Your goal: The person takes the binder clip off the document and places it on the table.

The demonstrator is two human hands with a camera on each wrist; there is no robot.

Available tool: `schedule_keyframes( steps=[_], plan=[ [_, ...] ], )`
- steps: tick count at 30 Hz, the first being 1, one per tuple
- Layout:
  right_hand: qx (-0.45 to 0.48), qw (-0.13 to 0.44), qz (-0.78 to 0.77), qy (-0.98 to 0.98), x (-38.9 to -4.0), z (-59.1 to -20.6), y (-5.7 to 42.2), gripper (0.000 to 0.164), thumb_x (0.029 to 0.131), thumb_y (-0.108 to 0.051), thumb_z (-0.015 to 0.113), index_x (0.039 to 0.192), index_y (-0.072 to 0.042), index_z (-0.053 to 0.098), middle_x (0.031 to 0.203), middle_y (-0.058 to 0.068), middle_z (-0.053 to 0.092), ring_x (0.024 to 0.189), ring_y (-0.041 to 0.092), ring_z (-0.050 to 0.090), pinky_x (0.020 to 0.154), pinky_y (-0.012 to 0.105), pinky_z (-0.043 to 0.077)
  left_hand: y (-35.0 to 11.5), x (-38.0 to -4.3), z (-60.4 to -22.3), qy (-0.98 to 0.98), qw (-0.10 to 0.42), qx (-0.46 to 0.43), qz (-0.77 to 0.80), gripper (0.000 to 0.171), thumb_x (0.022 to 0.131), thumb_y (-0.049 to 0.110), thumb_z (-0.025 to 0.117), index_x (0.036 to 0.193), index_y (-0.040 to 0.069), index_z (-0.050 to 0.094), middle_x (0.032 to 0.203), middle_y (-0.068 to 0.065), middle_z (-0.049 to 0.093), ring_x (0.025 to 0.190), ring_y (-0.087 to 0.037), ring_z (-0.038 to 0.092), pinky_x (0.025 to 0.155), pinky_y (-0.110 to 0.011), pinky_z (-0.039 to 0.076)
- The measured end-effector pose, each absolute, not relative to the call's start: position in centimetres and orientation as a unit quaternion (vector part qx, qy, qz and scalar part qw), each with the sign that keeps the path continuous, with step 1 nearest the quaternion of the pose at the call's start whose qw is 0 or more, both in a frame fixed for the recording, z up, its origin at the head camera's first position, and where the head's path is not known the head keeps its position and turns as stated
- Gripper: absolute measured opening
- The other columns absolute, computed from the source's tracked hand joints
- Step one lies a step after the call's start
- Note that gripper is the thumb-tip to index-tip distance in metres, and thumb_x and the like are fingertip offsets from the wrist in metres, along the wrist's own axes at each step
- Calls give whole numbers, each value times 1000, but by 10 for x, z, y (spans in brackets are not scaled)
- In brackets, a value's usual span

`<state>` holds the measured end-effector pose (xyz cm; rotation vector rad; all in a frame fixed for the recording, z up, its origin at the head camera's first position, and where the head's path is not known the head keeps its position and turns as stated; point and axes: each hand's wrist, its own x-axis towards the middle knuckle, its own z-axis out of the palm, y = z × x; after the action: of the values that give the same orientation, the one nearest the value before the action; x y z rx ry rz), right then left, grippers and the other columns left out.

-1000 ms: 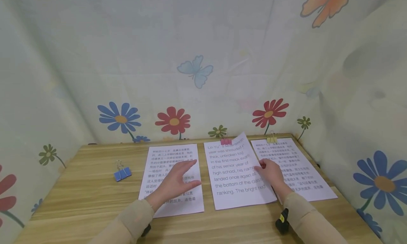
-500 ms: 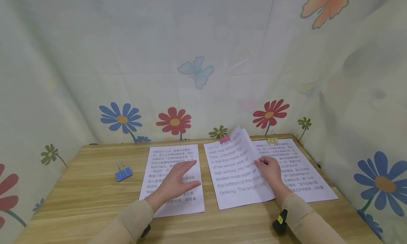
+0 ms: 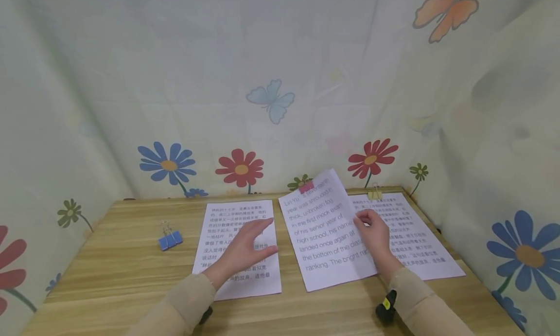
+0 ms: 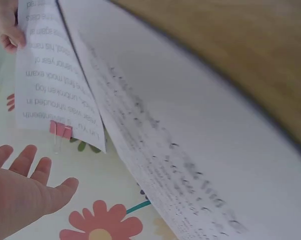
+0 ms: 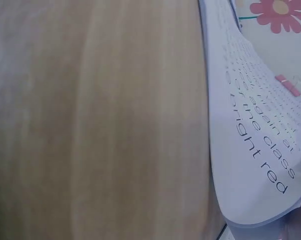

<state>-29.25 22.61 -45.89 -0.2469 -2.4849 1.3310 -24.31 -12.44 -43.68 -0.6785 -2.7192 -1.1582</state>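
My right hand [image 3: 372,234] pinches the right edge of the middle stack of paper [image 3: 321,243], printed in large English text. That edge is lifted and the top right corner curls up. A pink binder clip [image 3: 306,186] grips the stack's top edge; it also shows in the left wrist view, where the clip [image 4: 60,129] has a wire handle. In the right wrist view the lifted paper [image 5: 255,160] bends, and only a bit of the hand is visible. My left hand [image 3: 242,248] hovers over the left stack of paper [image 3: 245,212], fingers and thumb spread, holding nothing.
A blue binder clip [image 3: 170,239] lies on the wooden table [image 3: 109,268] left of the papers. At the right lies another stack of paper [image 3: 420,243] with a yellow binder clip [image 3: 375,194] at its top. A flowered curtain [image 3: 192,107] hangs behind the table.
The middle stack's right side and top have risen off the table, its pink clip tilting up and shifting slightly left. My right hand moved slightly with it. My left hand has barely moved.
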Motion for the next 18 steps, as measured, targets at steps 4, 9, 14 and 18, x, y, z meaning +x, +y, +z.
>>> schedule_keyframes(
  steps=[4,9,14,18],
  plan=[
    [-77,179,482,-854,-290,-453,222,21,96,-12,64,116,-8,60,114,17,69,104,30,67,85,40,55,-120,-251,-431,-884,88,-232,-397,70,86,31,78,146,13,49,146,-10,50,137,-33,41,112,-54,33],
    [-81,204,512,-830,-288,-448,217,33,96,-11,66,128,-14,61,115,13,69,102,25,68,79,24,56,-115,-261,-419,-876,116,-228,-408,71,86,33,78,147,12,48,147,-11,49,138,-33,40,111,-55,33],
    [-75,224,548,-802,-286,-445,212,28,96,-12,67,124,-11,66,113,10,70,100,21,67,73,12,52,-111,-269,-405,-870,128,-212,-427,71,86,35,77,147,12,48,148,-10,48,139,-32,39,111,-54,33],
    [-66,226,578,-781,-283,-441,208,25,96,-12,67,120,-9,66,110,10,70,93,17,67,72,15,54,-110,-275,-392,-867,120,-191,-445,73,88,39,75,150,14,44,152,-5,44,142,-29,34,113,-54,30]
  ],
)
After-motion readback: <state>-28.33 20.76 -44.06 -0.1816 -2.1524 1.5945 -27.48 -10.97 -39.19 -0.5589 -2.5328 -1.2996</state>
